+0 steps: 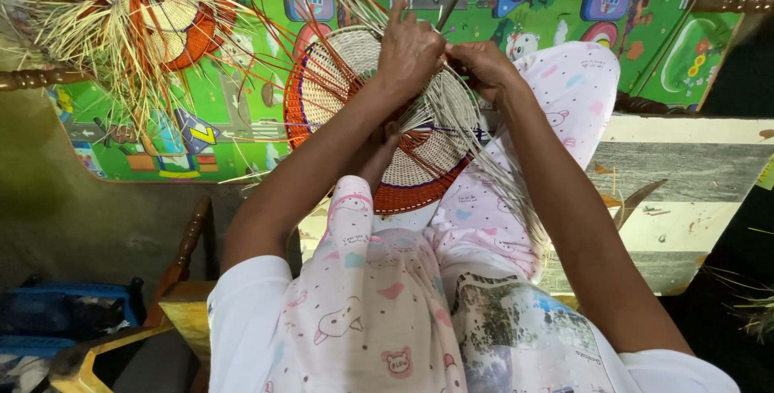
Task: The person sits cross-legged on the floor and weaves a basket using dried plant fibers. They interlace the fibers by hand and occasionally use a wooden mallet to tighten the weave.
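Two hands met over a round woven disc (419, 159) that rested on the person's lap, tilted against the knees. This disc had a pale centre and an orange rim, with loose pale strands (492, 159) fanning off its right side and orange ones off its left. Its upper edge lay right under both hands. The left hand (409, 50) was curled over that edge, fingers closed down on the weave and strands, thumb raised. The right hand (484, 66) sat just beside it, touching it, fingers pinched shut on a bunch of strands; exactly which ones could not be told. Between the hands a thin dark tool (449, 8) stuck up and away; which hand held it could not be told.

Beyond the disc lay a green play mat (242, 111). On its far left corner sat a second disc (173, 6), orange and cream, bristling with loose straw, well apart from the hands. Pink printed trousers (484, 216) covered the legs beneath the work
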